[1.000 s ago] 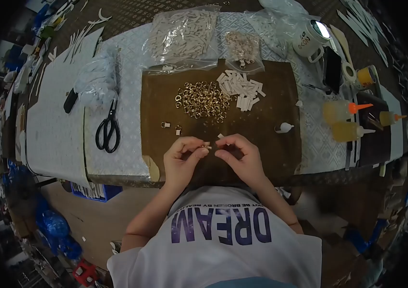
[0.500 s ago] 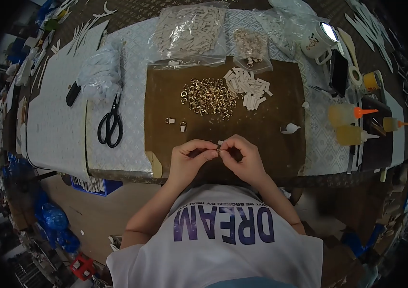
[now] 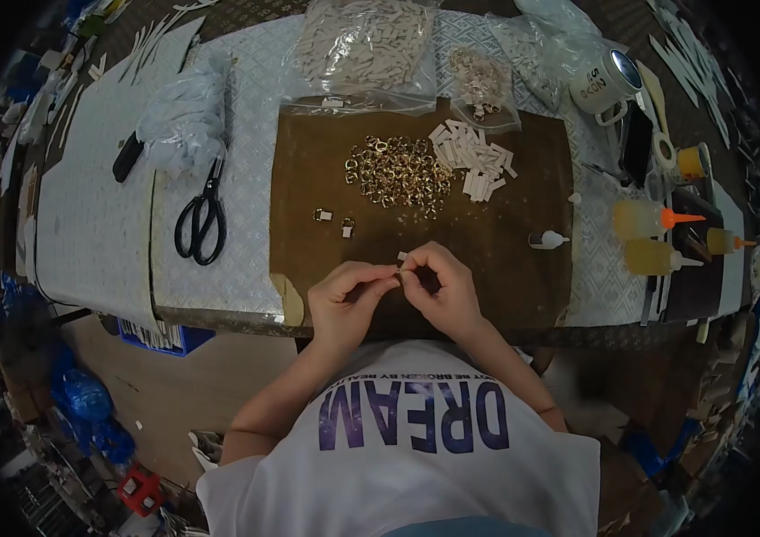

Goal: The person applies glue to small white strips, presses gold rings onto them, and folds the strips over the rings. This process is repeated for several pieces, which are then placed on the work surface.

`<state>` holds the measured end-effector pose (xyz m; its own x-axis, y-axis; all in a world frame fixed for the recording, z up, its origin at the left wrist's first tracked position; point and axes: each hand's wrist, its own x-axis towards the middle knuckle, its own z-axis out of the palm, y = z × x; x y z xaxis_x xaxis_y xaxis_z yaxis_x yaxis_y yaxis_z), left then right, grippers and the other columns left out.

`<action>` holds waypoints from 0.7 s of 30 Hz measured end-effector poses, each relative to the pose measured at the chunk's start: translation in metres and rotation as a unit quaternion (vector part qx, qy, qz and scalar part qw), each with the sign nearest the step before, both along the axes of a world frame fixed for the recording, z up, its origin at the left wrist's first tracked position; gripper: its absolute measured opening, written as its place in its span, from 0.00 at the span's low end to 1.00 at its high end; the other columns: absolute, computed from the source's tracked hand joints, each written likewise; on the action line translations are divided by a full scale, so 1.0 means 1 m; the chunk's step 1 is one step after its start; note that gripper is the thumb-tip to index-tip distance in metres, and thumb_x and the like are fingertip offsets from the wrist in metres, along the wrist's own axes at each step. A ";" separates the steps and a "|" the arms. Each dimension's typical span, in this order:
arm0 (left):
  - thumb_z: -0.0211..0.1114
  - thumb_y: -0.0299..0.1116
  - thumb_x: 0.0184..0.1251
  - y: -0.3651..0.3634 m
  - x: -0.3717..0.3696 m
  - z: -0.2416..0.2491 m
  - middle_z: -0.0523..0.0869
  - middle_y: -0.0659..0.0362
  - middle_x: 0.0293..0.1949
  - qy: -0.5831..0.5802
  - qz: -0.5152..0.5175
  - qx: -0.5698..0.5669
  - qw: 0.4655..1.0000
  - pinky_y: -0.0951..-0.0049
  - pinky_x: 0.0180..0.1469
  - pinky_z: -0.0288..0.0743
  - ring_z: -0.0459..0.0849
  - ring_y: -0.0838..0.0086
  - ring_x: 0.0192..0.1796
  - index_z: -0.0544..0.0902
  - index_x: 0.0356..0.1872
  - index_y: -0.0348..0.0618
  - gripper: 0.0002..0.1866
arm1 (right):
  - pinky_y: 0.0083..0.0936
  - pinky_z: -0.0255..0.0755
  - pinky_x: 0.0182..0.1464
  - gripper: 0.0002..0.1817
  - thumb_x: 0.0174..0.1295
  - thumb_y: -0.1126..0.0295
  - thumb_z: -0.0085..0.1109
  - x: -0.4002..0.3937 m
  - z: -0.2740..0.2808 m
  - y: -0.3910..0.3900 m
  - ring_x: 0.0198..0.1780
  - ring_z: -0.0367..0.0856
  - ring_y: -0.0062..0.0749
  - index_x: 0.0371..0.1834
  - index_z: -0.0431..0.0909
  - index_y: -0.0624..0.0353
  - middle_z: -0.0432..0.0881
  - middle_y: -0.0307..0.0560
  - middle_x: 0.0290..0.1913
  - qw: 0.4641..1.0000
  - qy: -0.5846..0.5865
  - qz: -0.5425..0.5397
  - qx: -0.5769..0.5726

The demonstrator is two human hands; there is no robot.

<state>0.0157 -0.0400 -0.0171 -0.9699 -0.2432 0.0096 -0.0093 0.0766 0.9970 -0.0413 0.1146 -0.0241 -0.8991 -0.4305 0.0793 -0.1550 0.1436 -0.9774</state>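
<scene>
Fingertips of my left hand [image 3: 344,300] and my right hand [image 3: 443,291] meet in a pinch above the front of the brown mat [image 3: 505,268]. Between them is a small piece, mostly hidden, with a white strip end [image 3: 403,256] showing just above the fingertips. Beyond my hands lies a pile of gold metal rings [image 3: 398,172], touching a heap of short white strips [image 3: 478,159] on its right. Two rings with white strips through them, one at the left [image 3: 324,216] and one nearer [image 3: 347,228], rest on the mat.
Black scissors [image 3: 200,219] and a plastic bundle [image 3: 185,121] lie left. Filled clear bags [image 3: 367,49] stand behind the mat. On the right are a white mug [image 3: 599,85], a phone [image 3: 637,143], a small white-capped item [image 3: 549,239] and glue bottles [image 3: 648,257].
The whole view has shifted slightly. My hands remain pinched together, with the fingers moved a little and the white strip end now showing more clearly.
</scene>
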 end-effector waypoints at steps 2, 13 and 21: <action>0.66 0.16 0.58 -0.006 0.000 -0.002 0.86 0.59 0.36 -0.010 -0.002 0.003 1.000 0.81 0.44 0.75 0.82 0.79 0.39 0.85 0.38 0.34 0.07 | 0.18 0.71 0.32 0.05 0.59 0.79 0.60 0.000 0.000 -0.003 0.30 0.75 0.20 0.37 0.75 0.63 0.76 0.42 0.34 1.000 0.029 0.008 0.009; 0.65 0.22 0.61 -0.057 -0.040 -0.012 0.81 0.55 0.41 0.030 0.069 -0.311 0.947 0.76 0.41 0.76 0.82 0.70 0.39 0.85 0.38 0.38 0.06 | 0.19 0.78 0.40 0.07 0.68 0.77 0.51 -0.009 0.002 0.001 0.38 0.84 0.26 0.45 0.77 0.66 0.83 0.46 0.36 0.965 -0.202 -0.124 -0.113; 0.67 0.25 0.57 -0.027 -0.086 -0.012 0.82 0.53 0.34 0.116 -0.036 -0.370 0.921 0.65 0.42 0.76 0.81 0.60 0.39 0.85 0.37 0.40 0.07 | 0.17 0.78 0.40 0.09 0.67 0.74 0.56 -0.013 -0.001 0.019 0.36 0.83 0.23 0.46 0.79 0.67 0.84 0.46 0.38 0.956 -0.243 -0.115 -0.115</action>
<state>-0.0707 -0.0671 -0.0292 -0.9339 -0.0223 0.3567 0.2291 0.7286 0.6455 -0.0547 0.1339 -0.0251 -0.9228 -0.2379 -0.3030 0.3350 -0.1077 -0.9360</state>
